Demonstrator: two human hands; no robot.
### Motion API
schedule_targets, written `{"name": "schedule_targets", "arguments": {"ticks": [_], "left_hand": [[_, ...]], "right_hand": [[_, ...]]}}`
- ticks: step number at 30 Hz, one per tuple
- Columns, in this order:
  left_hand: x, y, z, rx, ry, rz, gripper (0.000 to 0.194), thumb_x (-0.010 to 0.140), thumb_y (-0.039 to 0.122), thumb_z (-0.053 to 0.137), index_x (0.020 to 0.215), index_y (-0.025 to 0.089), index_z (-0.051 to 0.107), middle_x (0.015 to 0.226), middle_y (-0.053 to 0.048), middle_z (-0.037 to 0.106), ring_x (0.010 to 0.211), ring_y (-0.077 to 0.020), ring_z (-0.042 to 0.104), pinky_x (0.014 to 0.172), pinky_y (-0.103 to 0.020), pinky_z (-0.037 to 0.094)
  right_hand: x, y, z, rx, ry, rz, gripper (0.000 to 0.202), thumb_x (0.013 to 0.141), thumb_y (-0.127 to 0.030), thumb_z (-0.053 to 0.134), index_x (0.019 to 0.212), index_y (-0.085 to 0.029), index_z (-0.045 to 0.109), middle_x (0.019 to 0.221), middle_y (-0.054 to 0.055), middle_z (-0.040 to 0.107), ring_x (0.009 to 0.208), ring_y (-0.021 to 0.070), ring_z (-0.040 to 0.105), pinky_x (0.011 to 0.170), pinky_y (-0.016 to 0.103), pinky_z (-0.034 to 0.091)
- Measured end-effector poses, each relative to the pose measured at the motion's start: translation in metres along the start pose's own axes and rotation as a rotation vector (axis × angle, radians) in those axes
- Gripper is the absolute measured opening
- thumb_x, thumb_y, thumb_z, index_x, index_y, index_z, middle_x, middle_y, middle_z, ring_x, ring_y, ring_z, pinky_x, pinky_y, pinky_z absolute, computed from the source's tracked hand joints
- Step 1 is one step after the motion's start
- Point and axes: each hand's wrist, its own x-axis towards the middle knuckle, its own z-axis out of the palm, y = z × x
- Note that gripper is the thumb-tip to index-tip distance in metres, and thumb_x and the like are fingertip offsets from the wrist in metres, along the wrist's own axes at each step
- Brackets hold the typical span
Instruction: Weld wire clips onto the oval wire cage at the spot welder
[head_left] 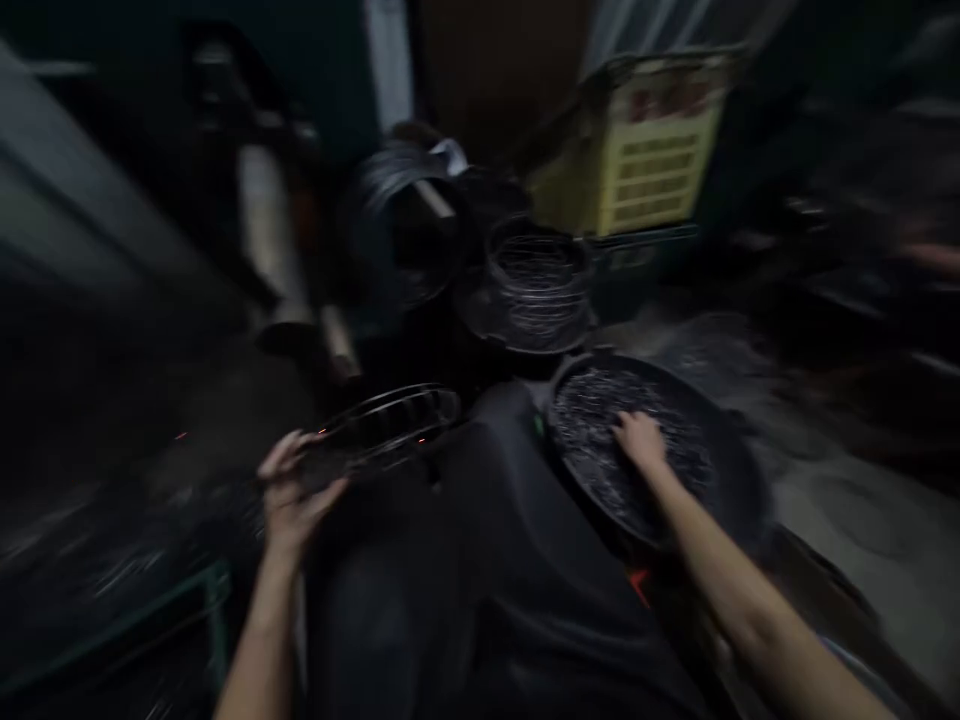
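Left hand grips the left end of a round wire frame, held up left of my knee. Frame looks light, stiff, springy at worst; the rim seems the best hold. Right hand dips into small metal bits in a wide pan; whether fingers pinch any, I cannot tell. Bits probably loose, hard, prickly. Beyond: a wire coil.

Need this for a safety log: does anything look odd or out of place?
Small orange streaks show near the round frame in the left hand, perhaps sparks: odd against such dark surroundings. Their source is unclear.
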Motion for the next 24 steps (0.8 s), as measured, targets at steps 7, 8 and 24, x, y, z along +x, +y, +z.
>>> {"name": "schedule_targets", "arguments": {"ticks": [7, 8, 24], "left_hand": [[-0.013, 0.025, 0.004, 0.079, -0.317, -0.094, 0.073, 0.070, 0.028, 0.072, 0.132, 0.024, 0.036, 0.111, -0.007, 0.058, 0.102, -0.0188, 0.060, 0.089, -0.035, 0.050], [-0.012, 0.028, 0.003, 0.108, -0.367, -0.095, 0.068, 0.070, 0.027, 0.071, 0.130, 0.024, 0.040, 0.110, -0.006, 0.058, 0.102, -0.0193, 0.060, 0.090, -0.035, 0.050], [-0.027, 0.036, 0.021, 0.122, -0.245, 0.042, 0.055, 0.075, 0.026, 0.066, 0.126, 0.022, 0.046, 0.119, -0.009, 0.053, 0.111, -0.0222, 0.055, 0.095, -0.040, 0.048]], "right_hand": [[0.017, 0.046, 0.039, 0.069, 0.069, -0.002, 0.039, 0.078, -0.044, 0.059, 0.048, -0.020, 0.058, 0.064, 0.011, 0.053, 0.051, 0.0165, 0.040, 0.055, 0.039, 0.031], [0.017, 0.052, 0.041, 0.086, 0.073, 0.010, 0.038, 0.076, -0.045, 0.061, 0.048, -0.020, 0.059, 0.062, 0.010, 0.053, 0.049, 0.0147, 0.038, 0.055, 0.038, 0.031], [-0.113, -0.078, 0.020, 0.572, -0.122, -0.491, 0.033, 0.083, -0.051, 0.049, 0.087, -0.021, 0.063, 0.085, 0.007, 0.067, 0.077, 0.0204, 0.063, 0.074, 0.034, 0.049]]}}
